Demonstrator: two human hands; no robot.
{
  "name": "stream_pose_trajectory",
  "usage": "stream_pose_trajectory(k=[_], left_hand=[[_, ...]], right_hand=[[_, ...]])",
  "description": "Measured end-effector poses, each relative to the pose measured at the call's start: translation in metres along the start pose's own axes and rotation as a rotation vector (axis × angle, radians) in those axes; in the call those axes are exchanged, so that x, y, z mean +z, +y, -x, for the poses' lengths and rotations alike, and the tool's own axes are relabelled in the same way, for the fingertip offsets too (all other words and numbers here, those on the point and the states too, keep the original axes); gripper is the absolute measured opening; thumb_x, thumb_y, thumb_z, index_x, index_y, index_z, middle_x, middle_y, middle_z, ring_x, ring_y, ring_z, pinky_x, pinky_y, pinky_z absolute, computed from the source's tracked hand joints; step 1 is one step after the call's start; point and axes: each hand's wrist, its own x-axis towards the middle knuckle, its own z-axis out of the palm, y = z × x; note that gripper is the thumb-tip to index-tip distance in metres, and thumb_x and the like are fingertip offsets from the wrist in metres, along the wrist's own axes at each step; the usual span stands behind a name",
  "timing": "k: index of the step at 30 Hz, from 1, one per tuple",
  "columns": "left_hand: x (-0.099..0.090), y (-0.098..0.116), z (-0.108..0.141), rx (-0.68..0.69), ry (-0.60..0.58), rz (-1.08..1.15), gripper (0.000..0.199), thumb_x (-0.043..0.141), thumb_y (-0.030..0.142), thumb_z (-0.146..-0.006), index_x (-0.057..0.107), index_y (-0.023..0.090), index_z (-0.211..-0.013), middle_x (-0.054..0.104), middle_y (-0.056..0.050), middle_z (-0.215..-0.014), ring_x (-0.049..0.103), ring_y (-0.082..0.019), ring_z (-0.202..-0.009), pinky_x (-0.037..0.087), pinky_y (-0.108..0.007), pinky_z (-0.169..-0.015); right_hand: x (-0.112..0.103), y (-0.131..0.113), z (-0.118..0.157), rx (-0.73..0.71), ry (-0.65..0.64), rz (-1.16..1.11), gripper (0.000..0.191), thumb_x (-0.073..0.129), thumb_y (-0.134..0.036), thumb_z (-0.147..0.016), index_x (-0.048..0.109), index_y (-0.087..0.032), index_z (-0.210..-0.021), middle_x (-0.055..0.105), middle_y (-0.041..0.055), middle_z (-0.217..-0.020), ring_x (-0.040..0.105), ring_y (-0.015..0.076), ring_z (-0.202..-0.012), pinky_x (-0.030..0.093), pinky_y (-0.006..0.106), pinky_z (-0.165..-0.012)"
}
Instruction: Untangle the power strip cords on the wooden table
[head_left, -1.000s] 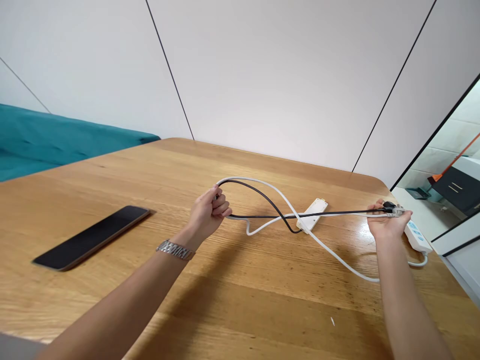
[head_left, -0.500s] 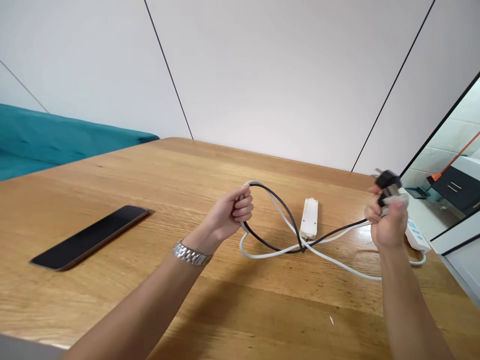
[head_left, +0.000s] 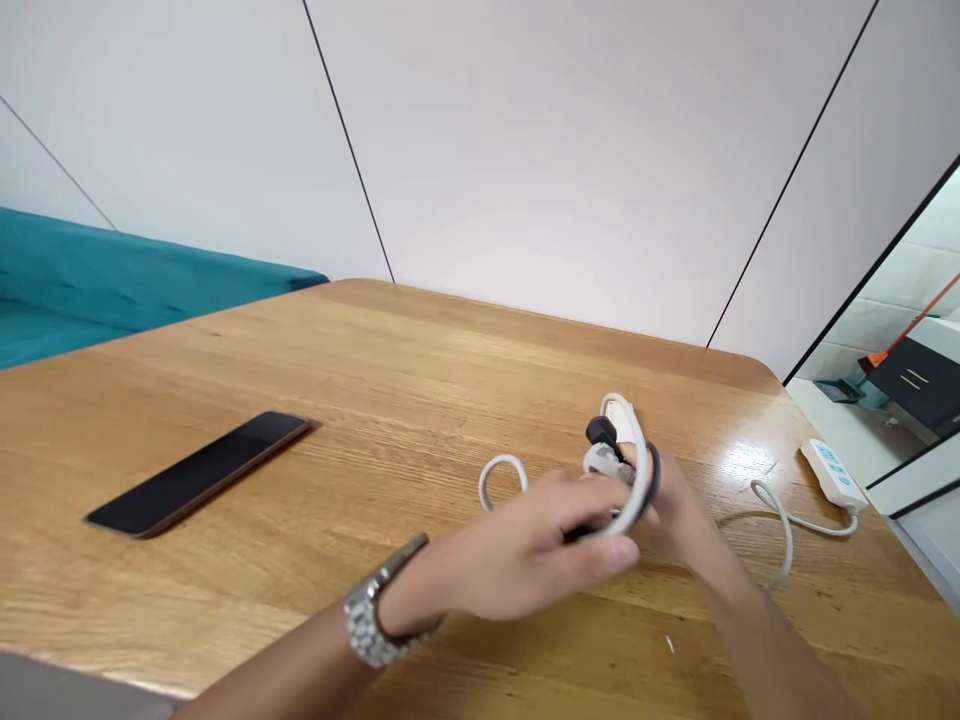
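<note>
Cables (head_left: 634, 470) (white and black, looped, plugs on top) are gripped between left hand (head_left: 540, 545) and right hand (head_left: 675, 510).

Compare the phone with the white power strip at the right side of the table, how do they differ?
The phone is black, flat and glossy with no cable; the power strip is white, thicker, with a white cord trailing from its near end. The phone lies left of both hands, clear of them; the power strip lies right of them near the table edge. In this view the phone looks larger. Both are slim, long shapes lying flat on the wood, untouched.
</note>
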Motion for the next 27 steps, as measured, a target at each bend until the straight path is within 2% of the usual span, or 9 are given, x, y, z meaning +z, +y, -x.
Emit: stream_pose_trajectory(k=[5, 9, 12, 16, 20, 22, 24, 25, 27], left_hand=[[0.027, -0.035, -0.005, 0.062, 0.010, -0.097, 0.043, 0.032, 0.041, -0.094, 0.052, 0.018, -0.064, 0.044, 0.000, -0.057, 0.037, -0.012, -0.053, 0.033, -0.026, -0.056], [0.027, -0.063, -0.022, -0.106, 0.315, 0.001, 0.051, 0.055, 0.046, -0.083, 0.035, 0.018, -0.045, 0.029, 0.003, -0.046, 0.025, -0.009, -0.046, 0.023, -0.025, -0.046], [0.024, -0.079, -0.034, -0.157, 0.606, 0.004, 0.037, 0.071, 0.042, -0.070, 0.048, 0.018, -0.052, 0.044, 0.002, -0.051, 0.036, -0.010, -0.049, 0.028, -0.023, -0.046], [0.027, -0.095, -0.040, -0.107, 0.701, -0.006, 0.025, 0.064, 0.043, -0.076, 0.061, 0.018, -0.073, 0.056, -0.002, -0.063, 0.048, -0.015, -0.059, 0.036, -0.024, -0.051], [0.032, -0.108, -0.040, -0.090, 0.797, 0.115, 0.031, 0.056, 0.047, -0.081, 0.060, 0.019, -0.070, 0.053, -0.001, -0.058, 0.049, -0.016, -0.060, 0.036, -0.024, -0.051], [0.027, -0.116, -0.040, -0.105, 0.904, 0.193, 0.030, 0.055, 0.047, -0.082, 0.060, 0.020, -0.072, 0.051, 0.000, -0.057, 0.048, -0.015, -0.058, 0.036, -0.024, -0.050], [0.018, -0.127, -0.039, -0.117, 1.010, 0.248, 0.030, 0.054, 0.046, -0.082, 0.059, 0.020, -0.070, 0.049, 0.001, -0.056, 0.047, -0.014, -0.057, 0.036, -0.023, -0.050], [0.012, -0.133, -0.038, -0.125, 1.053, 0.258, 0.030, 0.055, 0.045, -0.082, 0.057, 0.020, -0.067, 0.048, 0.001, -0.055, 0.047, -0.013, -0.057, 0.036, -0.023, -0.050], [-0.002, -0.146, -0.035, -0.163, 1.096, 0.240, 0.031, 0.056, 0.045, -0.082, 0.053, 0.019, -0.065, 0.049, 0.001, -0.055, 0.048, -0.013, -0.058, 0.036, -0.022, -0.050]], right_hand=[[-0.004, -0.005, 0.001, 0.106, 0.001, -0.458, 0.029, 0.076, -0.035, -0.065, 0.058, -0.019, -0.082, 0.049, -0.0041, -0.063, 0.043, 0.0093, -0.052, 0.037, 0.021, -0.047], [-0.005, -0.001, -0.004, 0.107, -0.003, -0.746, 0.027, 0.073, -0.028, -0.061, 0.066, -0.019, -0.085, 0.058, -0.0017, -0.063, 0.050, 0.0115, -0.054, 0.043, 0.022, -0.051], [-0.003, 0.005, -0.010, 0.092, 0.021, -0.855, 0.024, 0.064, -0.028, -0.064, 0.069, -0.018, -0.085, 0.066, 0.0032, -0.072, 0.059, 0.0167, -0.065, 0.048, 0.026, -0.058], [0.006, 0.007, -0.014, 0.049, 0.085, -0.743, 0.029, 0.056, -0.035, -0.074, 0.072, -0.019, -0.091, 0.069, 0.0069, -0.096, 0.061, 0.0245, -0.096, 0.050, 0.035, -0.082], [0.005, -0.002, -0.003, -0.025, 0.055, -0.343, 0.027, 0.061, -0.035, -0.081, 0.073, -0.023, -0.103, 0.062, 0.0050, -0.122, 0.052, 0.0247, -0.118, 0.035, 0.039, -0.106], [-0.011, -0.006, 0.010, -0.019, -0.021, -0.169, 0.028, 0.064, -0.033, -0.081, 0.072, -0.025, -0.107, 0.063, 0.0051, -0.123, 0.051, 0.0254, -0.120, 0.032, 0.042, -0.109], [-0.043, -0.001, 0.024, 0.049, -0.022, -0.109, 0.028, 0.069, -0.033, -0.077, 0.073, -0.025, -0.104, 0.068, 0.0067, -0.112, 0.058, 0.0268, -0.110, 0.040, 0.045, -0.102], [-0.064, 0.007, 0.030, 0.120, 0.060, -0.133, 0.024, 0.070, -0.035, -0.076, 0.075, -0.023, -0.098, 0.071, 0.0076, -0.102, 0.062, 0.0269, -0.100, 0.046, 0.045, -0.094], [-0.112, 0.034, 0.041, 0.172, 0.454, -0.294, 0.022, 0.077, -0.035, -0.068, 0.075, -0.019, -0.083, 0.072, 0.0091, -0.086, 0.065, 0.0265, -0.083, 0.053, 0.042, -0.078]])
